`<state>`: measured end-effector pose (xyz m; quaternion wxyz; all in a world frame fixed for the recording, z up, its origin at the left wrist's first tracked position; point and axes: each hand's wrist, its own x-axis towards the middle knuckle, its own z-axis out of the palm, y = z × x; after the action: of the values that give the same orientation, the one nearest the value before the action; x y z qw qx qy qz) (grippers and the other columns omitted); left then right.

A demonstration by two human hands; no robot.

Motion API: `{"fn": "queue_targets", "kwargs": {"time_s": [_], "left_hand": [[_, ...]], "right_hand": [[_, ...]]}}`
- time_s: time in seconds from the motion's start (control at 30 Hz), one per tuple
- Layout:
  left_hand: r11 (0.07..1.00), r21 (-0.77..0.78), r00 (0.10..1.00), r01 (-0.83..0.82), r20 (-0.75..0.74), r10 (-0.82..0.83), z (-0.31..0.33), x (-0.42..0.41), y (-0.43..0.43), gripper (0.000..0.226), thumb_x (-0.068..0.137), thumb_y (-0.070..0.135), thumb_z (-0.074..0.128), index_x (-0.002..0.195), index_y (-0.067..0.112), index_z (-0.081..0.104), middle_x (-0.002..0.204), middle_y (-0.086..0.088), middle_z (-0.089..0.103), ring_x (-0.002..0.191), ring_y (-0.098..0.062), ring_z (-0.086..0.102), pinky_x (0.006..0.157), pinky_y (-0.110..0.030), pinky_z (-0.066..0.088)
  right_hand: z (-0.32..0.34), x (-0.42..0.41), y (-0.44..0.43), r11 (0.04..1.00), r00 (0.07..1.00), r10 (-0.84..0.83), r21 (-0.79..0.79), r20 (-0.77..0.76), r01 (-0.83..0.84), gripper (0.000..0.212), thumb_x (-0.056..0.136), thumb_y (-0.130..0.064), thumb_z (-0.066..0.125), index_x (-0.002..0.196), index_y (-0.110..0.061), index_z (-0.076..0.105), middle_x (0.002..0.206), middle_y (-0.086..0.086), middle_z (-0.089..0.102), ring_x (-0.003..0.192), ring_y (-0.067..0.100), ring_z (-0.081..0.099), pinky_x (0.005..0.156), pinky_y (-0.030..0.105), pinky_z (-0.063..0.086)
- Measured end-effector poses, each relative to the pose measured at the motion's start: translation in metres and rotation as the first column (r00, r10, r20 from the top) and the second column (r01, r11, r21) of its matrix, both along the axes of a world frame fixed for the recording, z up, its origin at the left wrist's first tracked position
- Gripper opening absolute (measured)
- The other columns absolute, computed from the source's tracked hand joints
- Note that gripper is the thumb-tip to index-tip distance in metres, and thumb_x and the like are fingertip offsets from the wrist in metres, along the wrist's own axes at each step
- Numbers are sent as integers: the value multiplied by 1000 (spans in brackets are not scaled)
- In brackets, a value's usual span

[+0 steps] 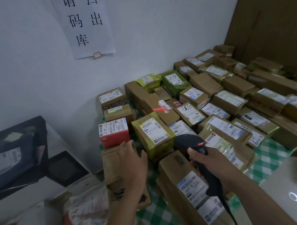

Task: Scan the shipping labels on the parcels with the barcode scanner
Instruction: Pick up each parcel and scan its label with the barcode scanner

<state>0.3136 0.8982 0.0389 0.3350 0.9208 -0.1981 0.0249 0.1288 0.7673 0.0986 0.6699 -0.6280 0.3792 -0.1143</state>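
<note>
A green-checked cloth [267, 163] (apparently over a table) carries closely packed labelled parcels [153, 135].

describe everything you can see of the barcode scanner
The barcode scanner is a black, plastic-looking handheld gun with a rounded head and a slim handle. A red light glows on the head's right side. The right hand grips the handle, holding it above the parcels with the head pointing away over them. A dark cable trails from the handle's base.
</note>
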Motion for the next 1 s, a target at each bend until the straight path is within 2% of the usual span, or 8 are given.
{"fn": "queue_targets", "kwargs": {"time_s": [0.07, 0.2, 0.37, 0.53, 0.7, 0.83, 0.93, 1.0], "left_hand": [[971, 231, 997, -67, -31, 76, -5, 9, 20, 64, 86, 51, 62, 138, 19, 42, 149, -12, 40, 140, -33, 32, 114, -51, 31], [934, 357, 908, -25, -384, 170, -15, 20, 41, 108, 82, 71, 58, 155, 14, 3, 161, -23, -10, 148, -45, -5, 120, -57, 12], [971, 218, 934, -102, -314, 168, -12, 31, 54, 69, 76, 59, 67, 129, 22, 42, 131, -13, 49, 121, -34, 44, 97, -44, 45], [987, -116, 922, -110, -383, 57, 0, 31, 86, 58, 78, 48, 74, 126, 30, 48, 119, 0, 61, 108, -24, 61, 88, -46, 55], [737, -579, 621, -350, -732, -280, 23, 5, 119, 45, 91, 28, 64, 134, 22, 53, 116, -6, 69, 100, -24, 70, 84, -47, 58], [514, -689, 501, -510, -724, -474, 35, -30, 142, 31, 99, 18, 47, 125, 11, 62, 114, -15, 72, 96, -26, 72, 66, -36, 59], [601, -629, 576, -493, -753, -317, 36, -52, 152, 30, 102, 9, 46, 126, 13, 61, 119, -15, 69, 100, -28, 70, 77, -43, 60], [740, -546, 679, -394, -715, -166, 38, -65, 161, 27, 102, 27, 51, 126, 23, 63, 125, -8, 67, 108, -25, 67, 93, -47, 55]], "right_hand": [[1, 5, 13, 1000, 999, 31, 2, -25, -31, 44, 80, -50, 72, 69, -7, 69, 70, 26, 66, 44, 20, 56, 45, 25, 48], [1, 17, 42, 993, 989, 115, -24, -94, -118, 44, 89, -44, 68, 70, -5, 66, 52, 8, 62, 40, 15, 54, 45, 21, 46], [-5, 27, 71, 990, 989, 130, -54, -75, -134, 34, 92, -37, 67, 78, -6, 67, 54, 6, 65, 41, 12, 54, 43, 21, 46], [-2, 30, 89, 997, 997, 74, 16, 20, -75, 35, 90, -36, 68, 79, -2, 66, 82, 35, 66, 50, 23, 56, 53, 30, 48], [-6, 33, 96, 984, 989, -49, 179, 136, 24, 22, 89, -31, 69, 97, -11, 70, 84, 15, 76, 77, 30, 73, 73, 39, 59], [-12, 25, 110, 952, 984, -76, 307, 161, 23, 44, 68, -51, 72, 98, -18, 70, 79, -1, 78, 70, 15, 75, 54, 27, 57], [-23, 17, 124, 926, 984, -54, 376, 167, -13, 69, 57, -59, 77, 110, -17, 68, 93, 4, 78, 82, 25, 76, 64, 38, 61], [-28, 12, 132, 950, 984, -38, 310, 175, -18, 78, 51, -67, 77, 113, -21, 68, 98, 1, 78, 89, 26, 75, 80, 45, 60]]}}
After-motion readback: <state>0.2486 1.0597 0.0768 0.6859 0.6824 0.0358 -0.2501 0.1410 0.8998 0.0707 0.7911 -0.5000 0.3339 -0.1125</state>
